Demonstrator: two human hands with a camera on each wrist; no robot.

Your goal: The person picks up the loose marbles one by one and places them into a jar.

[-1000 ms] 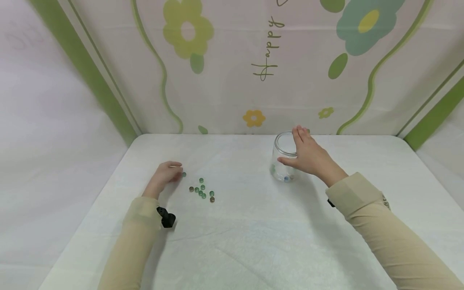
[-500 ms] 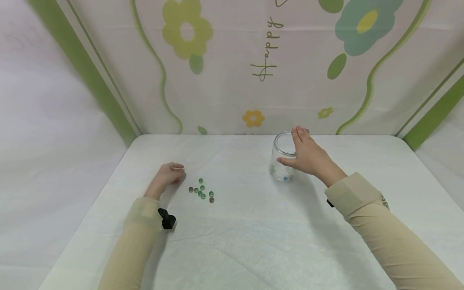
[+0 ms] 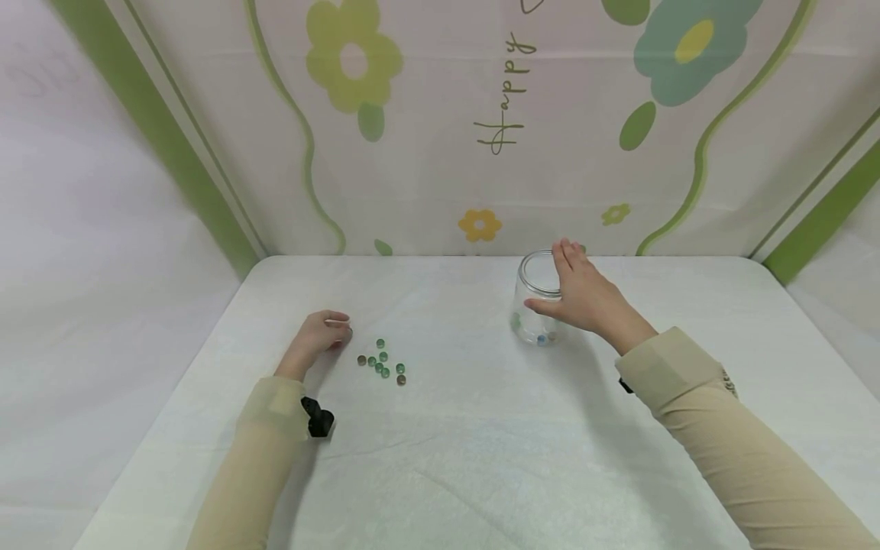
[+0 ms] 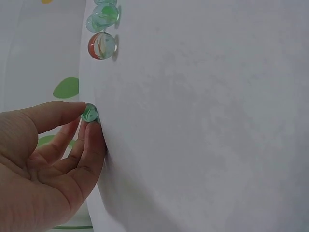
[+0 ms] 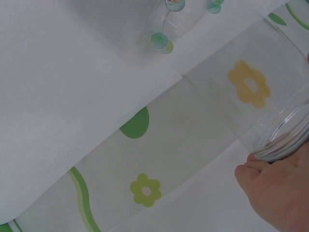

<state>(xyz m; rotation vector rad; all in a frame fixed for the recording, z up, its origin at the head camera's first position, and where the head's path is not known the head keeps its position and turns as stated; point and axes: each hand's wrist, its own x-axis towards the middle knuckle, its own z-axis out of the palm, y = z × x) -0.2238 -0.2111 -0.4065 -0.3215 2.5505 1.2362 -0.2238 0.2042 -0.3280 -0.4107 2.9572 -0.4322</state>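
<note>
On the table's left side, my left hand (image 3: 318, 336) pinches a green-swirled glass marble (image 4: 90, 112) between thumb and fingertips, low over the white surface. Whether the marble still touches the table I cannot tell. A loose group of marbles (image 3: 379, 367), mostly green with a few brownish ones, lies right of that hand. Toward the back right stands a clear glass jar (image 3: 524, 309), upright and lidless. My right hand (image 3: 587, 294) holds it near the rim, thumb on the near side and fingers at the far right. Several marbles (image 5: 159, 40) rest at the jar's bottom.
A white cloth covers the table (image 3: 440, 458). Behind its far edge hangs a pale curtain (image 3: 426, 168) with printed flowers, and more cloth walls rise at the left and right. A black wrist mount (image 3: 318, 418) sits on the left sleeve.
One second ago the marble lay visible beside my left fingertips; the fingers have since moved slightly right and pinched it. My right hand and the jar stay in place.
</note>
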